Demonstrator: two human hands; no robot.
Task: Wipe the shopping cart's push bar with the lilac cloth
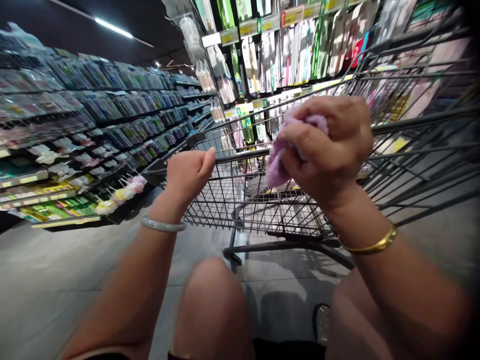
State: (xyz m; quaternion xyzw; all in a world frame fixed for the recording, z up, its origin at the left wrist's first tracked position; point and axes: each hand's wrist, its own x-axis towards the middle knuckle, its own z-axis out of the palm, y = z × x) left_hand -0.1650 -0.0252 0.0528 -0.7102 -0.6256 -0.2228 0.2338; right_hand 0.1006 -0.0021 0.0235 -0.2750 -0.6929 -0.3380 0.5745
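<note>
A dark wire shopping cart (225, 200) stands in front of me, its bars crossing from left to right. My left hand (189, 172) is closed around the cart's top bar, thumb lying along it. In my right hand (330, 145) is a bunched lilac cloth (279, 160), pinched between the fingers with its end hanging down. That hand is in front of the cart's top rail; whether the cloth touches the rail I cannot tell. A pale bangle circles my left wrist and a gold one my right.
Racks of toothbrushes in packs (270, 60) rise behind the cart. On the left runs a long shelf of packaged goods (123, 110), with fluffy pastel items (125, 195) sticking out at its lower end. The cart's wheel (234, 258) rests on the grey tiled floor (75, 270) near my knees.
</note>
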